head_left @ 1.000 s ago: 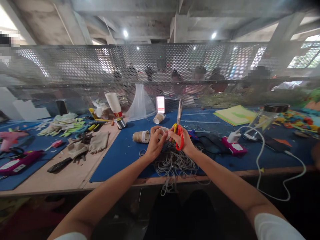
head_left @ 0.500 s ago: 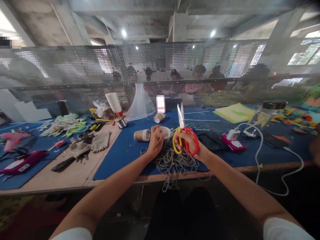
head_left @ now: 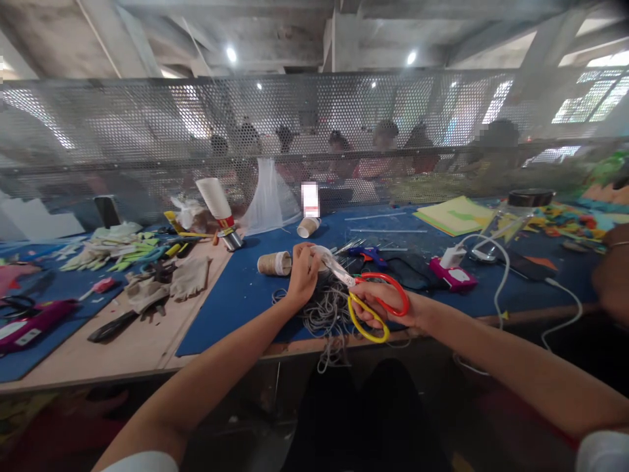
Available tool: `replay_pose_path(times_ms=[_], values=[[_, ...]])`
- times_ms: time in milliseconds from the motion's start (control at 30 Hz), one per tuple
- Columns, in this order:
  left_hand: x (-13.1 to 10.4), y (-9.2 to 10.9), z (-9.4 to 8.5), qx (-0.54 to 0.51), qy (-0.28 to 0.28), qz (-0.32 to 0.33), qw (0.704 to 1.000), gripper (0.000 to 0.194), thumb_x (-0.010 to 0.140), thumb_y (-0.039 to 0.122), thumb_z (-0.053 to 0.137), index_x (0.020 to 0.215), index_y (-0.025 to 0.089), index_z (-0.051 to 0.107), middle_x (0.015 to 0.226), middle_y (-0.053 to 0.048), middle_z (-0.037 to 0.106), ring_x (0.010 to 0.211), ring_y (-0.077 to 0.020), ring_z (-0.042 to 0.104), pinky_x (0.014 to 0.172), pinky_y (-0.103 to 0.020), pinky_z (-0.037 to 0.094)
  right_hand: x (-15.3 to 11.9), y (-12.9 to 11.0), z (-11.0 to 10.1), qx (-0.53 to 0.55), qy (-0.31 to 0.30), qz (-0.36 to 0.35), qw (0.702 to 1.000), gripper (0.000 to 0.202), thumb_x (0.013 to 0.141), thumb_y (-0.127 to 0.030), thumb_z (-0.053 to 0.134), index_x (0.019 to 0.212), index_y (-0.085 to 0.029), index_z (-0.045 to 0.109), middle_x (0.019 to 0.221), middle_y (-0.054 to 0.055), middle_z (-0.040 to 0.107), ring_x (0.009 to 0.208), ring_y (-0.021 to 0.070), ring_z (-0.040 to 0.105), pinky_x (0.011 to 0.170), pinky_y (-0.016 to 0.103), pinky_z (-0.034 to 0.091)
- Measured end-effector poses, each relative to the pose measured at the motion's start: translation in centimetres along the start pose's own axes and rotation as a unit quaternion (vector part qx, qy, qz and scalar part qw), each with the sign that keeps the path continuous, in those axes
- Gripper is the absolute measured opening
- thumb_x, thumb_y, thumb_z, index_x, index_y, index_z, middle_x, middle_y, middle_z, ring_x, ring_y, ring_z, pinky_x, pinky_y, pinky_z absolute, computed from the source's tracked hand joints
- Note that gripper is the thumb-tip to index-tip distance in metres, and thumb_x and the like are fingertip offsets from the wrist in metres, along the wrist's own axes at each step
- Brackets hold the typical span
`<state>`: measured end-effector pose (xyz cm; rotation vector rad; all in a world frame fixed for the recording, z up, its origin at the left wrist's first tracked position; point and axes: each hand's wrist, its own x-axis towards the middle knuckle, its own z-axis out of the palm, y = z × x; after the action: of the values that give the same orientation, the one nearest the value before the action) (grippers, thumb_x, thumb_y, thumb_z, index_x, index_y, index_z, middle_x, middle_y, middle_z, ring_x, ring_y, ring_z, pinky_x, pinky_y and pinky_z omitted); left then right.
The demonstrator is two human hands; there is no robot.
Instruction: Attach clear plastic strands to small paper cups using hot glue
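Note:
My left hand [head_left: 303, 274] is closed on a pale paper cup, mostly hidden behind its fingers and the scissor blades. In my right hand [head_left: 376, 305] are scissors [head_left: 361, 308] with one red and one yellow handle, their blades pointing left at the held cup. Tangled grey cord [head_left: 327, 314] lies below and between both hands. A cord-wrapped cup [head_left: 274, 263] rests on its side left of my left hand. Another cup [head_left: 308, 227] lies farther back.
A blue glue gun [head_left: 368, 254] lies behind the scissors. Stacked paper cups [head_left: 215, 200], gloves [head_left: 190, 278] and a black-handled tool [head_left: 114, 326] are at left. Right are a magenta box [head_left: 452, 274], yellow-green sheets [head_left: 455, 215], a clear jar [head_left: 506, 226] and another person's arm [head_left: 614, 275].
My right hand has turned the scissors from pointing up to pointing left, bringing the blades to the held cup. The glue gun has come into sight. The whole view has shifted slightly.

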<state>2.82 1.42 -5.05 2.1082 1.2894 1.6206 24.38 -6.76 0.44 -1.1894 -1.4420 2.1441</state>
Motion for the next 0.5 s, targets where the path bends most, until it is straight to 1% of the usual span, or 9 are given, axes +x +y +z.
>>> replay_pose_path(times_ms=[100, 267, 367, 500], values=[[0.0, 0.1, 0.0, 0.002, -0.007, 0.006, 1.0, 0.014, 0.1, 0.029, 0.044, 0.09, 0.02, 0.05, 0.115, -0.01, 0.052, 0.114, -0.0223, 0.053, 0.106, -0.041, 0.042, 0.0, -0.3, -0.1, 0.007, 0.011, 0.017, 1.0, 0.044, 0.093, -0.052, 0.049, 0.068, -0.016, 0.053, 0.053, -0.002, 0.05, 0.039, 0.0063, 0.045, 0.041, 0.017, 0.036], [0.0, 0.6, -0.1, -0.001, -0.015, 0.011, 1.0, 0.015, 0.1, 0.029, 0.045, 0.089, 0.02, 0.05, 0.116, -0.011, 0.053, 0.115, -0.0233, 0.052, 0.107, -0.043, 0.041, -0.2, -0.7, -0.3, 0.003, -0.003, 0.007, 1.0, 0.048, 0.093, -0.056, 0.051, 0.069, -0.015, 0.053, 0.054, -0.001, 0.052, 0.04, 0.0064, 0.047, 0.041, 0.016, 0.037], [-0.1, 0.8, -0.2, -0.003, -0.019, 0.011, 1.0, 0.015, 0.1, 0.029, 0.044, 0.09, 0.02, 0.051, 0.117, -0.012, 0.053, 0.116, -0.0235, 0.052, 0.108, -0.043, 0.041, -0.1, -0.8, -0.5, 0.009, -0.003, 0.011, 1.0, 0.051, 0.092, -0.06, 0.051, 0.068, -0.016, 0.053, 0.053, -0.002, 0.05, 0.038, 0.0053, 0.043, 0.038, 0.015, 0.035], [0.0, 0.8, -0.2, -0.002, -0.016, 0.003, 1.0, 0.015, 0.099, 0.029, 0.045, 0.088, 0.021, 0.051, 0.116, -0.011, 0.053, 0.115, -0.0236, 0.052, 0.107, -0.044, 0.042, 0.0, -1.1, -0.3, 0.01, 0.017, 0.009, 1.0, 0.051, 0.091, -0.062, 0.053, 0.066, -0.018, 0.049, 0.049, -0.004, 0.046, 0.037, 0.0044, 0.039, 0.036, 0.014, 0.031]])
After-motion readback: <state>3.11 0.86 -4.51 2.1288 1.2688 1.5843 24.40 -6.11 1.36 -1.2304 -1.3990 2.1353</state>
